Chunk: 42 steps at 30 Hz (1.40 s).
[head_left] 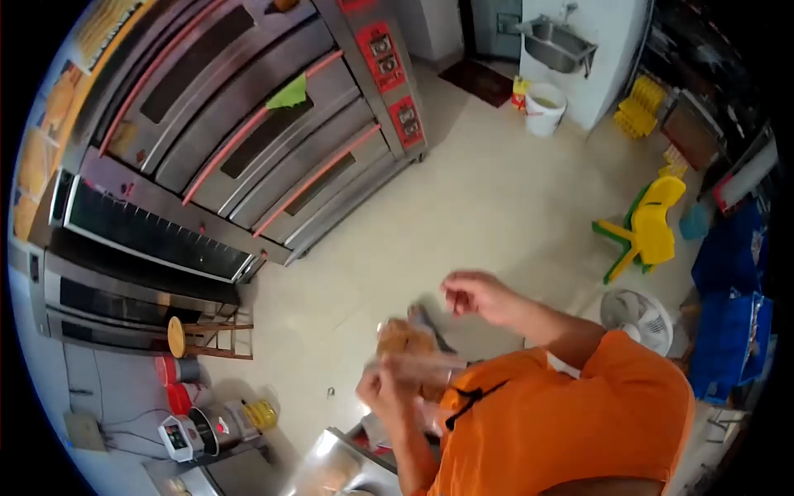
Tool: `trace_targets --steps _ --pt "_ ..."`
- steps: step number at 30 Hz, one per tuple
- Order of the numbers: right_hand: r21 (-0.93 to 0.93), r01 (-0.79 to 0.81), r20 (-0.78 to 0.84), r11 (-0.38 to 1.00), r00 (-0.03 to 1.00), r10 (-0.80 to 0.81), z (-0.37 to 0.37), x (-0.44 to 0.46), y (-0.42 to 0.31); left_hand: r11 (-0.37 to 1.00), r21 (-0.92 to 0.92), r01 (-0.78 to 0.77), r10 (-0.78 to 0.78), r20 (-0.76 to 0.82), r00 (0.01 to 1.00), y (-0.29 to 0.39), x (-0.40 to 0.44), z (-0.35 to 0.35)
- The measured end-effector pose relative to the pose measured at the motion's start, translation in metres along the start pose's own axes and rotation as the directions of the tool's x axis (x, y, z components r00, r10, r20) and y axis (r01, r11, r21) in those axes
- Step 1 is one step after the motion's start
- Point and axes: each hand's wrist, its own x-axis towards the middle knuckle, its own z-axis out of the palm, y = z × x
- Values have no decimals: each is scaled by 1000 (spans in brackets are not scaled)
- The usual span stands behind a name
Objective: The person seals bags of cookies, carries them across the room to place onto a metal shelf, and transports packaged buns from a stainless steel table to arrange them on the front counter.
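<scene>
Main risk: the clear plastic film point(426, 365) looks held at one end only, by the left grip point(382, 390). The other end reaches toward the orange shirt point(571, 413) and is not visibly secured. If pulled from one side, slipping or tearing would be the likely result, given how thin and slack it seems. Snagging on the black drawstring point(473, 398), which hangs just beside the film's far end, is also judged possible.

Second risk: the bag with brown contents point(407, 337) sits in front of the body, partly covered by the film in this view. What it rests on is not clearly shown. If it is poorly supported, a knock from either hand could send it onto the floor point(356, 240).

Pose: left forearm is angled up from the bottom edge, near the table point(335, 446), with the hand raised at the film's near end. Left grip appears closed on the film; exact finger contact is blurred.

Right arm is bent and reached out in front of its sleeve. Right grip point(475, 295) is held apart from film and bag, fingers curled inward; whether anything small is pinched there cannot be made out.
</scene>
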Motion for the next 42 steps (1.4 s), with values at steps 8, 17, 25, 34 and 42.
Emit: trace_targets --steps 8,17,25,34,42 --pt "-315 313 -275 896 874 -402 -17 105 -129 993 -42 111 -60 633 772 19 215 157" --pt "-788 442 -572 429 -266 -776 -177 87 -318 971 206 -118 -139 895 423 18 391 426" --pt "-896 396 -400 201 -525 -751 -294 49 -519 985 173 20 -163 870 466 -4 486 708" --pt "-986 135 -165 97 -723 -671 -375 129 -642 994 85 -66 -33 829 559 33 576 973" --pt "-689 -612 639 -389 -258 -725 -248 90 -844 997 58 58 -78 888 454 33 630 1156"
